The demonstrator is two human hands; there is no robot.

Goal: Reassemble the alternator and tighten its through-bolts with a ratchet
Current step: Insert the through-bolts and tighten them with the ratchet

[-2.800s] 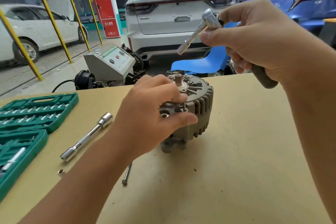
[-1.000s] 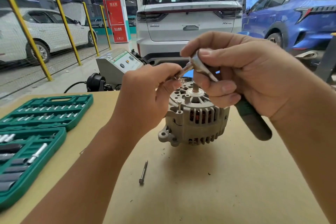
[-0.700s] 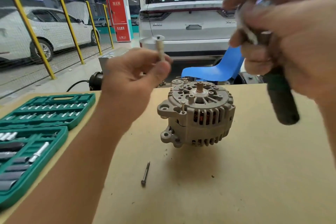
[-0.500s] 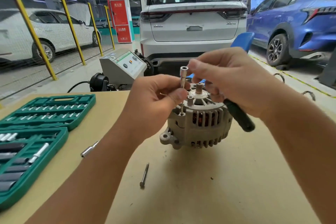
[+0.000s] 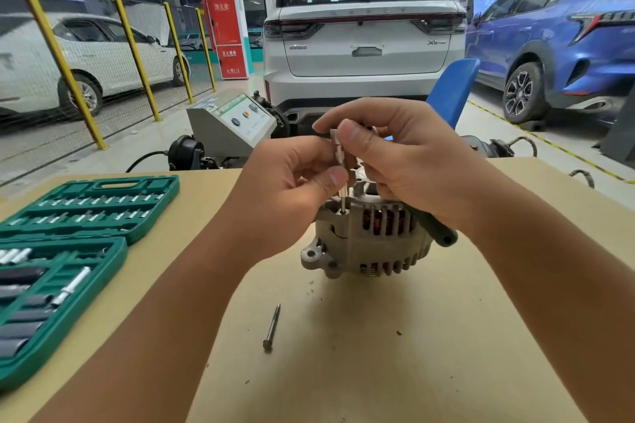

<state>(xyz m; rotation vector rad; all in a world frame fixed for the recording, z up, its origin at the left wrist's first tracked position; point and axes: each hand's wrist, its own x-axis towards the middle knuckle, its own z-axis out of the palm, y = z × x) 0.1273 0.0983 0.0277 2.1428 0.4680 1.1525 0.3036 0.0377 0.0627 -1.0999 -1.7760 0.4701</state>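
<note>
A grey alternator (image 5: 371, 244) stands on the tan table (image 5: 412, 354), copper windings showing through its slots. A slim silver socket (image 5: 337, 148) sits upright on a through-bolt (image 5: 343, 204) at the housing's near-left top. My left hand (image 5: 288, 189) pinches the socket's lower part between thumb and fingers. My right hand (image 5: 405, 161) pinches its top, with the ratchet tucked in the palm; only the dark handle (image 5: 436, 228) shows behind the alternator. A loose through-bolt (image 5: 272, 328) lies on the table in front.
Two open green socket cases (image 5: 86, 209) (image 5: 41, 302) lie at the table's left. Behind the table are a grey tester box (image 5: 233, 124), a blue chair (image 5: 450, 93), parked cars and yellow posts.
Both hands have lowered the socket onto the upright through-bolt; half a second ago it was held higher above the housing. The ratchet handle has dropped lower behind the alternator.
</note>
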